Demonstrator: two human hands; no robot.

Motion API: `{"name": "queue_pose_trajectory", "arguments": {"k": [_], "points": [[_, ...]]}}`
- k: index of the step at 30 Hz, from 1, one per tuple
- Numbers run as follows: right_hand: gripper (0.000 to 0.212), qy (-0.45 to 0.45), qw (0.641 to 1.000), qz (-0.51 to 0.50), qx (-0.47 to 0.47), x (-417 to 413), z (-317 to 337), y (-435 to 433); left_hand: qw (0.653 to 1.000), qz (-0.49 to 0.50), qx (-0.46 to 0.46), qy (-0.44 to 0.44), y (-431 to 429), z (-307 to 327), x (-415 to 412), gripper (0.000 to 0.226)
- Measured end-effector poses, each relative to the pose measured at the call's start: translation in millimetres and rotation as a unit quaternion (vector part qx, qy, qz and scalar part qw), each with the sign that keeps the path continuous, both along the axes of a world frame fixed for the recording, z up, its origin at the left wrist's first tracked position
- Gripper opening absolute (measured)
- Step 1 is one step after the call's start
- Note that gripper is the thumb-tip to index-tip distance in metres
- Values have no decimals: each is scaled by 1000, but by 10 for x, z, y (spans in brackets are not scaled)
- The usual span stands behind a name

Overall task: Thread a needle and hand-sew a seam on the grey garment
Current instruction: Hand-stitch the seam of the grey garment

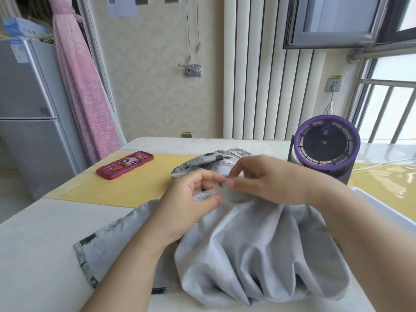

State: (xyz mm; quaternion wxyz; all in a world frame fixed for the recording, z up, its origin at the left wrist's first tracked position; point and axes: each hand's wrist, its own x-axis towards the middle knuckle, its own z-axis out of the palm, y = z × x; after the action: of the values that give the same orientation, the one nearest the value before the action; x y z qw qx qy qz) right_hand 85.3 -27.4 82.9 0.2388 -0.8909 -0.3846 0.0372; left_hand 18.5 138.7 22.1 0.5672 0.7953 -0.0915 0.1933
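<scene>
- Grey garment (258,255) lies bunched in folds on the near part of the white table (45,244). A patterned stretch of it trails to the left and another heap sits behind the hands.
- Left hand (191,199): fingers curled, with thumb and fingers pinching a gathered edge of the garment and lifting it slightly off the pile.
- Right hand (265,181): fingers bent, thumb and forefinger drawn together just beside the left fingertips, at the same edge. This spot is motion-blurred, so I cannot tell what, if anything, is between them. No needle or thread can be made out.
- Both forearms cross the garment from the near edge.
- Yellow mat (139,188) runs across the table under the far heap.
- Phone in a pink cartoon case (125,164) lies flat on the mat, left of the garment and well apart from it.
- Purple-rimmed desk fan (326,143) stands at the right rear, near the right hand, with its white cable leading to a wall socket (333,84).
</scene>
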Motion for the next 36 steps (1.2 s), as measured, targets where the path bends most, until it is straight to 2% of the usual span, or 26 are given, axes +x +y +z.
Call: {"name": "queue_pose_trajectory", "arguments": {"k": [1,3,11,20,24,26,33,36], "points": [[19,-9,999,8,-35,-1,-18,3,1000,3,6,-2,7,-2,1,30],[13,0,999,10,-47,18,-12,-33,1000,7,23,-3,26,-14,14,31],[14,1,999,16,-28,36,27,-88,999,-7,10,50,48,-65,49,12],[18,9,996,14,-85,39,29,-122,999,-9,-13,41,30,-84,68,5],[19,93,994,-22,48,69,28,-93,998,-5,-35,49,38,-79,56,9],[15,53,997,-15,62,76,11,-67,998,-2,-44,52,45,-79,56,7],[13,-139,990,-15,-35,158,-83,-51,998,-5,-51,49,59,-87,58,8],[12,-151,988,-8,-37,139,-59,-63,998,-8,-48,48,59,-86,62,10]]}}
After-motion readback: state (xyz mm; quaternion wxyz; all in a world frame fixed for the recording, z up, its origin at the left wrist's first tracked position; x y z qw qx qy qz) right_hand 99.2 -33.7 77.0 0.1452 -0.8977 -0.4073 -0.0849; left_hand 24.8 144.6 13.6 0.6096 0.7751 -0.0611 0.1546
